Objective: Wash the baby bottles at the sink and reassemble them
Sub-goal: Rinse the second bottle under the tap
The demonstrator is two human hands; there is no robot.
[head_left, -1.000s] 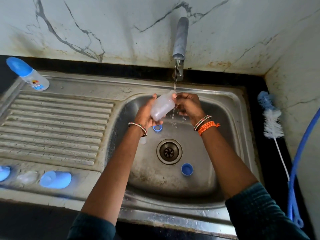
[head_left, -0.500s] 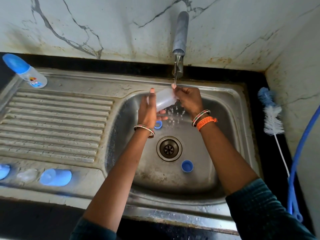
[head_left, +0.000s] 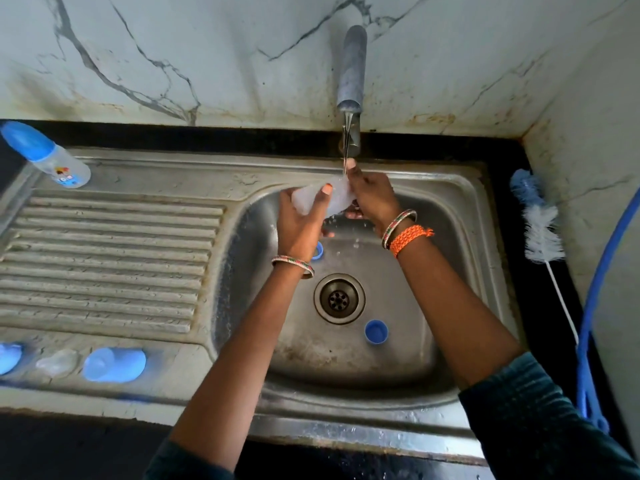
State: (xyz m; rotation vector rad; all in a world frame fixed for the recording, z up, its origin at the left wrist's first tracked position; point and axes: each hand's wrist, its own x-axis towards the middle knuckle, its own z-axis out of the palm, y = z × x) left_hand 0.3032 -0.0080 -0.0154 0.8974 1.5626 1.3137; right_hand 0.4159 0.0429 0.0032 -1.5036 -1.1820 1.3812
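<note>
1. A person's left hand [head_left: 300, 221] gripped a clear baby bottle [head_left: 313, 199] lying sideways over the sink basin [head_left: 460, 237], thumb across its front.
2. The right hand [head_left: 372, 199] held the bottle's other end, directly beneath the tap [head_left: 351, 88].
3. A thin stream of water fell where the right hand's fingers met the bottle.
4. A blue cap [head_left: 376, 331] lay in the basin near the drain [head_left: 339, 298].

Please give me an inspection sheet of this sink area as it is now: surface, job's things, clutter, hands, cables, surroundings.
Surface: steel sink, wet; tap running.
Job's things: clear bottle held under the stream; capped bottle lying at back left; blue cap and blue ring in the basin; blue cover and clear teat on the front ledge.
Clutter: brush on the right counter.
Hands: left hand and right hand both grip the clear bottle.
Cables: blue hose at right.
Surroundings: stained marble wall.
</note>
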